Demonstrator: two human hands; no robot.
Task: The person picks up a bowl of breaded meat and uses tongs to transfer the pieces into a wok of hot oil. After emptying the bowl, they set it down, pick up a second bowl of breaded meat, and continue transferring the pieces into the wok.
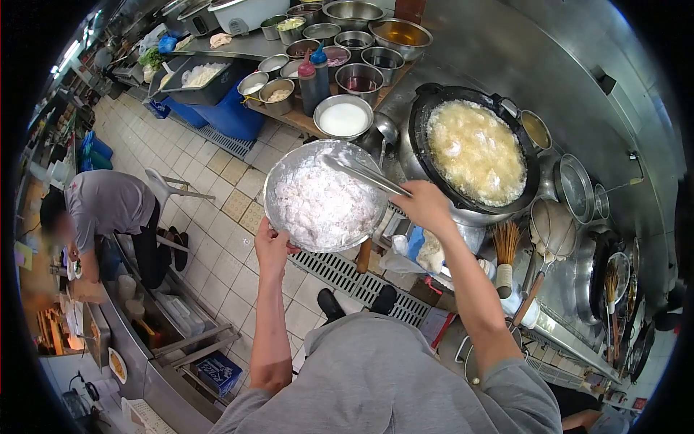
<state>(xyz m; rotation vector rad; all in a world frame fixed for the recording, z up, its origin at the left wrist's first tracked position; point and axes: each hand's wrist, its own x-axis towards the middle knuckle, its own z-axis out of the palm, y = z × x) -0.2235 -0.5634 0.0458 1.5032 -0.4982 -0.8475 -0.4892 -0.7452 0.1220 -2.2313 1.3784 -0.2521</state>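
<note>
My left hand (pixel 272 247) is closed on the near left rim of a metal bowl (pixel 270 189), which it holds up in front of me. White-floured pieces (pixel 325 202) fill the bowl, and the flour hides what they are. In my right hand (pixel 428 207) is a pair of metal tongs (pixel 369 176); their tips reach into the floured heap near the bowl's far side. To the right stands a wok (pixel 533 168) of bubbling oil (pixel 473 148), with pale pieces frying in it.
A bowl of white liquid (pixel 343 118), two squeeze bottles (pixel 311 85) and several ingredient bowls stand beyond. A ladle (pixel 385 132) lies left of the wok. At right are a wire strainer (pixel 554 226) and a bamboo brush (pixel 505 253). A co-worker (pixel 119 206) bends over the left counter.
</note>
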